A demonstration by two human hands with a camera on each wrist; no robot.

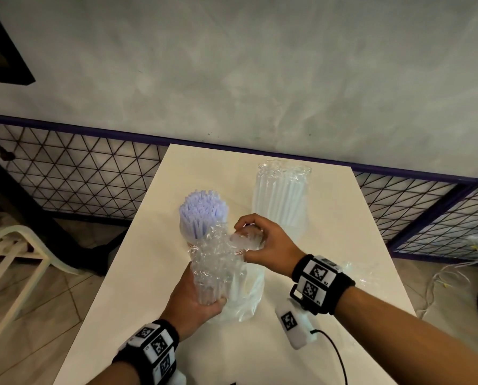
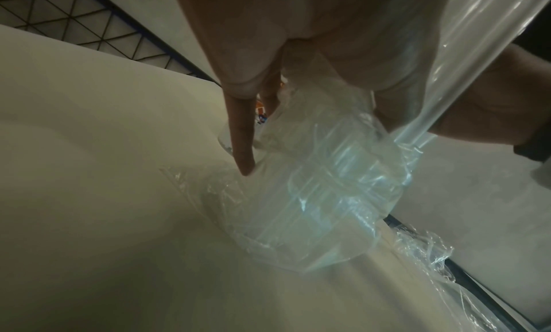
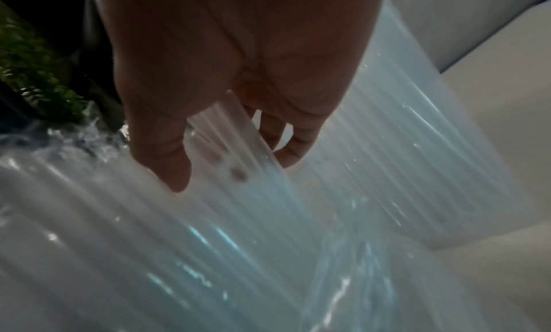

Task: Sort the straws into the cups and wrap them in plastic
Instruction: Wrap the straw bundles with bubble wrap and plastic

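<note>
A cup of straws half covered in crinkled clear plastic [image 1: 218,270] stands at the table's front centre. My left hand [image 1: 201,298] grips its lower side; in the left wrist view the fingers [image 2: 241,136] lie along the wrapped cup [image 2: 328,183]. My right hand [image 1: 257,240] holds a roll of plastic wrap [image 1: 247,237] just above the cup's top, and film runs from it down over the straws [image 3: 208,219]. Behind on the left stands a bare cup of pale purple straws [image 1: 203,215]. At the back right is a fully wrapped cup of white straws [image 1: 280,201].
A white tagged device [image 1: 296,323] with a black cable lies on the white table [image 1: 137,273] under my right wrist. A loose scrap of plastic [image 1: 362,273] lies near the right edge. Wire mesh fencing [image 1: 79,173] and a grey wall stand behind; a white chair [image 1: 10,259] is at the left.
</note>
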